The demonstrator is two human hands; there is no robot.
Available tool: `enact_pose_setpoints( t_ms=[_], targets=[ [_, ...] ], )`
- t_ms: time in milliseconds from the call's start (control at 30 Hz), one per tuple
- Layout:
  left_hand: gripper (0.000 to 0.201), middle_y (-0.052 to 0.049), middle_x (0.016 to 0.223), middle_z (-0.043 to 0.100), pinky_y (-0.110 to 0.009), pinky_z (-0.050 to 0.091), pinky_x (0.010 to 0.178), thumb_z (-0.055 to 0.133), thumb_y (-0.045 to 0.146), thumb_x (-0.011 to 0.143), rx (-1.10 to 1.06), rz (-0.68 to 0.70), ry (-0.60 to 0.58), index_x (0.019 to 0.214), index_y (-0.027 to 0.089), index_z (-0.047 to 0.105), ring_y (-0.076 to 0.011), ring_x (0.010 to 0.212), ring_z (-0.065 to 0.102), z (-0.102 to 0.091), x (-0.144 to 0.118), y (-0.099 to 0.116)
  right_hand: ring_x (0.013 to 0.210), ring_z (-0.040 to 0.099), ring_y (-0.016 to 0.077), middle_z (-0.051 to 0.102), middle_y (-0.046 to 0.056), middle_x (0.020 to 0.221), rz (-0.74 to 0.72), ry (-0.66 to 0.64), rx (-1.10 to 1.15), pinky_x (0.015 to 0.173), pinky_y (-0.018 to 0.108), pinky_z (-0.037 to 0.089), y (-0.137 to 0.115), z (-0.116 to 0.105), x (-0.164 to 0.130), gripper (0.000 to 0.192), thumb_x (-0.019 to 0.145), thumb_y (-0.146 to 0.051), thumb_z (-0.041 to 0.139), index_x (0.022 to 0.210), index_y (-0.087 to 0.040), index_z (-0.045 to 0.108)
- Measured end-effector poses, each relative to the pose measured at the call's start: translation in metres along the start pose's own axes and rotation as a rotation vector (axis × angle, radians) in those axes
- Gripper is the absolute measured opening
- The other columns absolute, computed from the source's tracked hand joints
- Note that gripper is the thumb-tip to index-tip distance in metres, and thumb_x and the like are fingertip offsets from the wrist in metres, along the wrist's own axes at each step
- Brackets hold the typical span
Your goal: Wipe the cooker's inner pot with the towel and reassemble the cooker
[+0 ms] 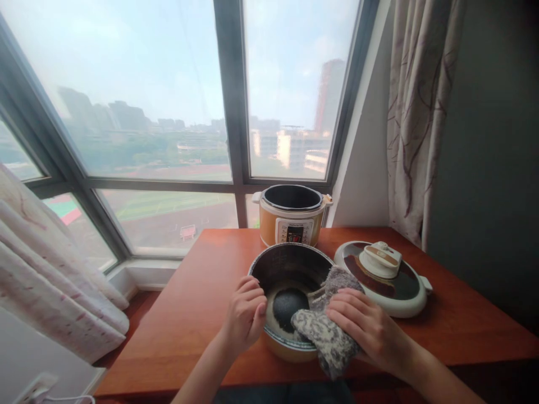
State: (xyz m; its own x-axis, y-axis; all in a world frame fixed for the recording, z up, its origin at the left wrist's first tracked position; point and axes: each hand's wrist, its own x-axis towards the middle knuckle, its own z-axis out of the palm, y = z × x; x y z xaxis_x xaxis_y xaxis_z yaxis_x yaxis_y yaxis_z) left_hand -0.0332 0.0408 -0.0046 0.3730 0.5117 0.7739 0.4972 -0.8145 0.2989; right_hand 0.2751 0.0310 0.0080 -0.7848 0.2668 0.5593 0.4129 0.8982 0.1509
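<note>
A dark-lined inner pot is near the table's front edge, its mouth tilted toward me. My left hand is closed on the pot's left rim, fingers curled over the edge. A grey patterned cloth hangs over the right rim, partly inside the pot and partly outside. My right hand grips this cloth against the rim. Behind the pot stands the pressure cooker body, uncovered, with a control panel on its front. To the right lies the cooker's lid, handle upward.
The reddish-brown wooden table stands against large windows. Curtains hang at the left and at the right. A socket with a white plug is low at the left.
</note>
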Motion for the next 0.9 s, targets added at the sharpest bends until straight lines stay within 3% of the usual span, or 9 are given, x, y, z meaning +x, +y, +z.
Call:
enact_pose_setpoints(
  t_ms=[167, 300, 533, 700, 800, 900],
  targets=[
    [0.040, 0.002, 0.059, 0.034, -0.037, 0.041, 0.077, 0.023, 0.026, 0.103, -0.015, -0.025, 0.017, 0.064, 0.021, 0.030, -0.0163, 0.062, 0.037, 0.002, -0.002, 0.001, 0.093, 0.062, 0.0273, 0.070, 0.013, 0.102, 0.063, -0.037, -0.005, 0.089, 0.045, 0.048, -0.028, 0.001, 0.024, 0.039, 0.096, -0.039, 0.054, 0.116, -0.006, 0.062],
    [0.042, 0.002, 0.059, 0.035, -0.039, 0.041, 0.082, 0.022, 0.025, 0.104, -0.049, -0.055, 0.052, 0.063, 0.021, 0.033, -0.0160, 0.063, 0.039, 0.005, -0.005, 0.001, 0.084, 0.061, 0.0254, 0.069, 0.011, 0.097, 0.108, -0.098, -0.086, 0.076, 0.040, 0.048, -0.058, 0.012, 0.055, 0.041, 0.085, -0.029, 0.070, 0.118, -0.006, 0.061],
    [0.042, 0.003, 0.060, 0.033, -0.038, 0.042, 0.081, 0.025, 0.021, 0.103, -0.094, -0.081, 0.082, 0.062, 0.021, 0.032, -0.0152, 0.061, 0.039, 0.004, -0.002, 0.001, 0.069, 0.059, 0.0219, 0.067, 0.007, 0.083, 0.311, -0.032, -0.173, 0.061, 0.035, 0.041, -0.092, 0.035, 0.095, 0.034, 0.077, -0.016, 0.072, 0.109, -0.009, 0.064],
    [0.042, 0.003, 0.058, 0.035, -0.041, 0.041, 0.088, 0.028, 0.024, 0.102, -0.161, -0.094, -0.041, 0.061, 0.021, 0.035, -0.0155, 0.061, 0.041, -0.006, 0.000, -0.003, 0.075, 0.062, 0.0223, 0.070, 0.007, 0.092, 0.269, -0.056, -0.023, 0.066, 0.035, 0.043, -0.078, 0.023, 0.072, 0.045, 0.083, -0.035, 0.072, 0.118, -0.010, 0.059],
    [0.044, 0.003, 0.057, 0.037, -0.042, 0.040, 0.092, 0.029, 0.024, 0.102, -0.193, -0.099, -0.093, 0.059, 0.021, 0.037, -0.0151, 0.060, 0.042, -0.010, 0.000, -0.007, 0.087, 0.064, 0.0235, 0.071, 0.009, 0.103, 0.212, -0.126, 0.109, 0.077, 0.035, 0.045, -0.056, 0.011, 0.049, 0.050, 0.084, -0.040, 0.072, 0.123, -0.014, 0.057],
    [0.043, 0.003, 0.056, 0.038, -0.043, 0.039, 0.093, 0.031, 0.023, 0.101, -0.198, -0.094, -0.122, 0.059, 0.021, 0.038, -0.0148, 0.060, 0.042, -0.012, 0.000, -0.009, 0.095, 0.063, 0.0237, 0.071, 0.007, 0.105, 0.194, -0.203, 0.238, 0.087, 0.036, 0.045, -0.026, -0.003, 0.031, 0.043, 0.084, -0.038, 0.073, 0.119, -0.018, 0.060]
  ],
)
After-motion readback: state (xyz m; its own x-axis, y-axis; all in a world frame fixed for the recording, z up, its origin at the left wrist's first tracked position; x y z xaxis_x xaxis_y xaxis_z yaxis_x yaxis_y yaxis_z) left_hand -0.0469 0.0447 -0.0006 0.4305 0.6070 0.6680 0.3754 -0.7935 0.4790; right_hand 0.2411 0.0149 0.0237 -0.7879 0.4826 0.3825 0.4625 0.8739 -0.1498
